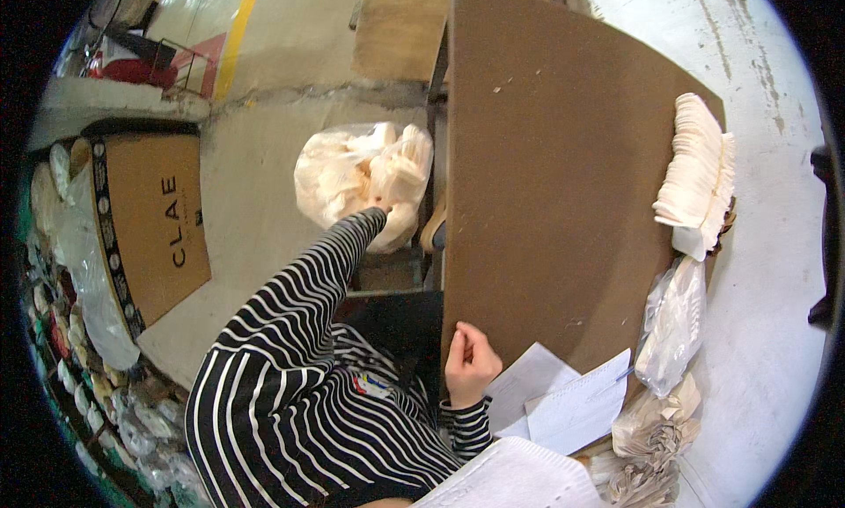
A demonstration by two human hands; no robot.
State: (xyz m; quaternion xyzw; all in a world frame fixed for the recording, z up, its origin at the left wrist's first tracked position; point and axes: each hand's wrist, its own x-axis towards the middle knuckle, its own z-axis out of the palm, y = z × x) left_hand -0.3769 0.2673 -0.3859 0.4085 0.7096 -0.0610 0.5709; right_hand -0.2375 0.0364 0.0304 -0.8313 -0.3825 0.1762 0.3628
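Note:
My left hand [380,203] reaches into a clear plastic bag [319,175] filled with cream, soft-looking pieces [398,172]. The pieces and the bag hide most of that hand, so its fingers do not show. My right hand [469,364] rests at the near left edge of the brown table [554,173], its fingers curled in and nothing visible in them. Beside it lie white paper sheets [576,407] with faint writing. A long row of thin cream pieces [695,169] stands packed together along the table's right edge.
A cardboard box [158,222] stands on the floor at left, next to many bagged items [132,420]. Along the table's right side are a clear bag of pale pieces [673,327] and crumpled brown paper-like material [656,446]. A white cloth-like sheet [515,477] lies nearest me.

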